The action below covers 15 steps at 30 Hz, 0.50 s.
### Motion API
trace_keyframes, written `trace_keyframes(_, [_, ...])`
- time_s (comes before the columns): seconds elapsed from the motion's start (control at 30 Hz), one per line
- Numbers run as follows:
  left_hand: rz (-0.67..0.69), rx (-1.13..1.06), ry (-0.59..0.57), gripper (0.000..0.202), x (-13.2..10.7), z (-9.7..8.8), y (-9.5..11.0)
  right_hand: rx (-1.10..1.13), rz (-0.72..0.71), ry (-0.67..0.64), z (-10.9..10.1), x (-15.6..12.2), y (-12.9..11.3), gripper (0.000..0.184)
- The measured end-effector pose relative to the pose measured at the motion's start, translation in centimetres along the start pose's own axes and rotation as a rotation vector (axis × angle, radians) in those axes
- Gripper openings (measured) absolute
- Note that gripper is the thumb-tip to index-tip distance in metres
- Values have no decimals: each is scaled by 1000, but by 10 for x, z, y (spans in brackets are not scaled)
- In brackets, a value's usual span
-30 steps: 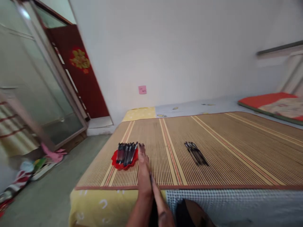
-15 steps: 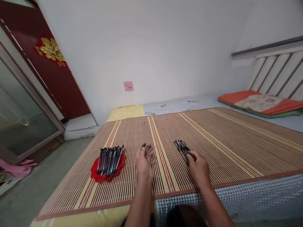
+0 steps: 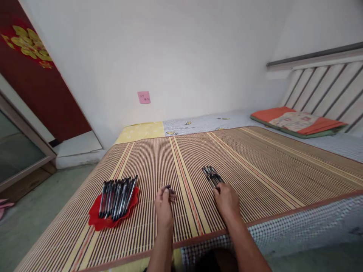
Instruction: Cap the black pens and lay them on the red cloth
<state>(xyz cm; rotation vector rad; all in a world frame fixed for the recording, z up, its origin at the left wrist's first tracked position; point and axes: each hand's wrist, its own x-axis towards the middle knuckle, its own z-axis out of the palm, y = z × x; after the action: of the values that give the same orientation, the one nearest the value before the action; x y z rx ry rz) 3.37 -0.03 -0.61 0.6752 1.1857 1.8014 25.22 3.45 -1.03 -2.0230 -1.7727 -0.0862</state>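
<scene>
On the mat point(image 3: 269, 177), a red plate point(image 3: 95, 223) of pens point(image 3: 116, 193) lies left, the left hand point(image 3: 163, 202) pinches a dark bit point(image 3: 168, 187) in its grip, and the right hand point(image 3: 227, 198) touches the near end of the loose pens point(image 3: 211, 175), which point away; I cannot tell if that grip is closed.

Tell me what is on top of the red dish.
A batch of dark pens lies side by side across the red dish. They cover its middle, so anything beneath them is hidden.
</scene>
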Motion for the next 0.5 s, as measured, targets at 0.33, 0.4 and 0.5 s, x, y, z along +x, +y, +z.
trace_keyframes(0.33, [64,171,-159,29,4,24,-13,-46,-28,-62,-5,-4,-11,12])
trace_keyframes(0.4, [30,233,-223,30,-1,24,-12,21,-60,-53,-7,-9,-19,12])
trace_keyframes(0.5, [-14,297,-336,34,-6,24,-13,309,-74,-79,-8,-19,-41,12])
